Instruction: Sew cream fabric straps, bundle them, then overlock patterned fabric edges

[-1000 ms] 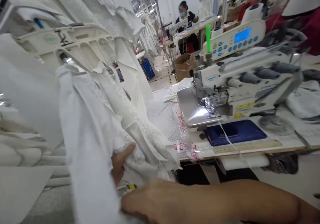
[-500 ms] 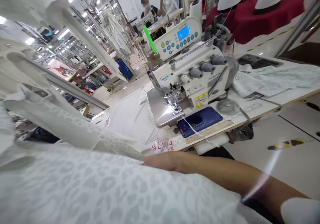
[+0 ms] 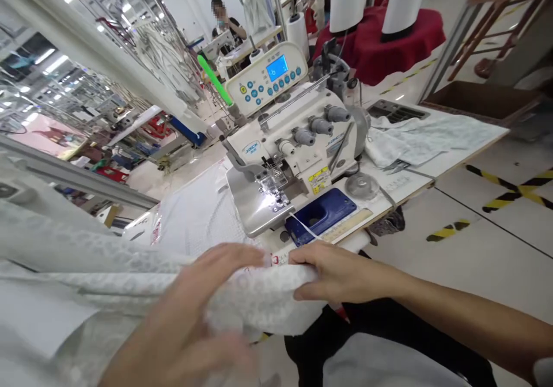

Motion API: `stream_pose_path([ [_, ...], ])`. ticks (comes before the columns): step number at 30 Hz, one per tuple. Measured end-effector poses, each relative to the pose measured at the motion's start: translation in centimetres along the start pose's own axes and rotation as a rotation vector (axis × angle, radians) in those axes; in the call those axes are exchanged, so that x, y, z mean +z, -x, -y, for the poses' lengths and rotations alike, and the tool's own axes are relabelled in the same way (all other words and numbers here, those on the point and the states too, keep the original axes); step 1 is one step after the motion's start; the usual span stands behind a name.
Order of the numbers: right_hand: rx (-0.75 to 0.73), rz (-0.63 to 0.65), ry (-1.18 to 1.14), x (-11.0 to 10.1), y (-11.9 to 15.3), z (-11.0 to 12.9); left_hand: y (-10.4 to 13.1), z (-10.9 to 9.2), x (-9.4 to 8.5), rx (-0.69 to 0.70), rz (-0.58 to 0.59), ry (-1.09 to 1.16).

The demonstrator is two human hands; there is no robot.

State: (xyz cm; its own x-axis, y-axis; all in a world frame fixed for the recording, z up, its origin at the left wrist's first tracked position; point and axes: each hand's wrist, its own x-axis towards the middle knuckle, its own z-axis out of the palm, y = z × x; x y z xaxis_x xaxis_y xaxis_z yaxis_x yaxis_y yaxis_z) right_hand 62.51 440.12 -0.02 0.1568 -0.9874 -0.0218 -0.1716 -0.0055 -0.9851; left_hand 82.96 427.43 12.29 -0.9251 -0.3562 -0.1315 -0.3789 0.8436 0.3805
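Observation:
In front of the sewing machine, my right hand (image 3: 328, 272) pinches the edge of a pale leopard-print fabric (image 3: 263, 295), thumb below and fingers above. My left hand (image 3: 185, 312), smeared by motion, is at the fabric's left part with thumb and fingers spread apart; whether it touches the cloth is unclear. More of this cloth runs off to the left. Beyond my hands stands a white overlock sewing machine (image 3: 298, 139) with its lamp lit at the needle. A thin white strip (image 3: 306, 226) trails from the presser foot toward my right hand.
A blue plate (image 3: 322, 214) lies before the machine. Pale cloth (image 3: 415, 139) and scissors (image 3: 397, 167) rest on the table's right side. White thread cones (image 3: 348, 1) stand behind over red cloth. A grey post (image 3: 78, 171) crosses at left. Another person (image 3: 227, 27) sits farther back.
The large fabric that filled the foreground has dropped lower and to the left. Both hands now show; my right hand has come out from under the cloth. The view has shifted right.

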Motion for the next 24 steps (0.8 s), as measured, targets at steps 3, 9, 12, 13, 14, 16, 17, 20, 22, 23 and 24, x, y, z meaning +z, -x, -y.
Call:
stream_pose_path([
  [3,-0.045,-0.195,0.018,-0.8,0.8,0.8,-5.6,-0.9,1.7,0.001,0.254,0.027],
  [9,-0.081,-0.473,-0.469,-2.3,-0.5,-1.0,-9.6,0.2,3.7,-0.081,0.114,0.156],
  [12,-0.18,-0.631,-0.395,-2.3,-1.5,-1.5,-10.0,0.9,3.9,-0.116,0.043,0.096],
  [13,-0.212,-0.704,-0.332,-2.3,-1.7,-1.6,-10.1,1.2,3.9,-0.127,0.02,0.06],
  [14,-0.234,-0.776,-0.262,-2.2,-1.9,-1.7,-10.2,1.4,4.0,-0.133,-0.015,0.02],
  [16,-0.243,-0.9,-0.117,-1.9,-2.2,-2.1,-10.4,2.0,4.3,-0.137,-0.139,-0.079],
  [17,-0.227,-0.942,-0.067,-1.8,-2.5,-2.4,-10.6,2.4,4.5,-0.142,-0.218,-0.129],
  [20,-0.147,-0.962,-0.046,-1.8,-3.4,-3.4,-11.4,3.6,5.2,-0.178,-0.36,-0.143],
  [22,-0.126,-0.933,-0.036,-2.1,-4.0,-3.8,-12.2,4.6,5.6,-0.224,-0.396,-0.049],
  [23,-0.128,-0.919,-0.006,-2.4,-4.3,-3.8,-12.7,5.1,5.8,-0.245,-0.413,-0.001],
  [24,-0.136,-0.912,0.04,-2.7,-4.5,-3.7,-13.0,5.5,5.9,-0.262,-0.434,0.033],
])
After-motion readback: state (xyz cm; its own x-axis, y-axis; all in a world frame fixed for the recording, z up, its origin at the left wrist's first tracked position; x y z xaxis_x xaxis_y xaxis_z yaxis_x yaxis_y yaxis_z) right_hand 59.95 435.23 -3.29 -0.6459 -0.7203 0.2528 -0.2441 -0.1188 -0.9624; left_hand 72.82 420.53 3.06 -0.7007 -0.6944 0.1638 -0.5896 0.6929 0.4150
